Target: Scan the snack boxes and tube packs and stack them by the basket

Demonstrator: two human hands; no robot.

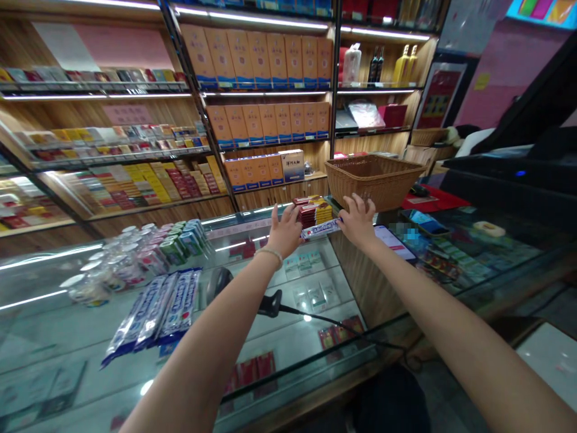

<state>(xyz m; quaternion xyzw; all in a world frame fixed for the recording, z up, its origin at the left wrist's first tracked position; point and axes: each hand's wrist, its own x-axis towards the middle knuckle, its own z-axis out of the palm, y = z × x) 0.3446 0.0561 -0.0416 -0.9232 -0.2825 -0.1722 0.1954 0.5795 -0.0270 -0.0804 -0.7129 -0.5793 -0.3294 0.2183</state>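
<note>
A slim blue-and-white stick packet [321,228] lies crosswise between my two hands above the glass counter. My left hand [286,233] has its thumb side at the packet's left end, with its other fingers raised and partly curled. At the right end is my right hand [358,222], its thumb side against the packet and its other fingers lifted. The exact finger contact is too small to see fully. Just behind the packet stands a stack of small red and yellow boxes [315,211]. Similar, longer blue-and-white packets [157,310] lie in a row left of my left forearm.
A wicker basket [374,177] stands behind my right hand, with a phone [393,242] to its front. A black barcode scanner [219,282] and its cable lie under my left forearm. Clear-lidded jars [97,279] and small cartons [183,240] crowd the left. Stocked shelves [265,95] rise behind.
</note>
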